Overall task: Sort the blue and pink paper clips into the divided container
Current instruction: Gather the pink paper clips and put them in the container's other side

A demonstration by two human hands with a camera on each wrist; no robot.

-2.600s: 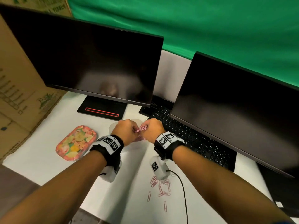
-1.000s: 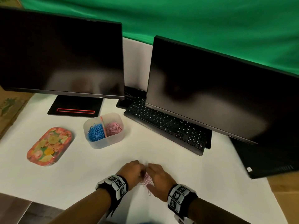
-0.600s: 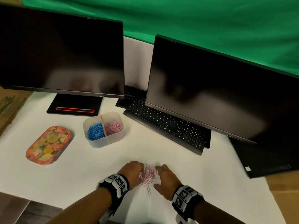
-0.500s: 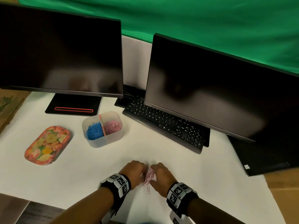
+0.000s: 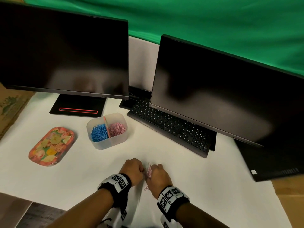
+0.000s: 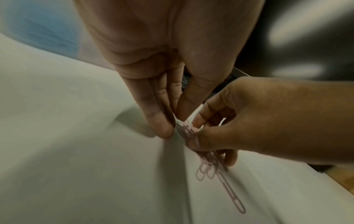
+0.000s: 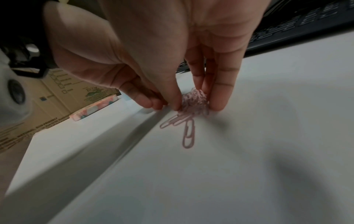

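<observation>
At the table's near edge, both hands are gathered round a bunch of pink paper clips (image 5: 149,171). My left hand (image 5: 141,170) pinches the bunch (image 6: 186,128) from the left. My right hand (image 5: 152,170) pinches it (image 7: 195,101) between thumb and fingers from the right. A few pink clips (image 7: 188,133) trail flat on the table under the bunch. The clear divided container (image 5: 113,143) stands farther back and to the left. Its left compartment holds blue clips (image 5: 98,134) and its right compartment holds pink clips (image 5: 117,129).
A flowered tray (image 5: 51,146) lies left of the container. Two dark monitors (image 5: 65,55) (image 5: 230,96) and a black keyboard (image 5: 171,127) stand behind. Cardboard (image 5: 9,106) borders the table's left side. The white table's front edge (image 5: 49,204) is close to my wrists.
The hands came back from the container to the clips near the front edge. Half a second ago they lay apart beside the spread clips; now they have drawn together and pinch them into a bunch.
</observation>
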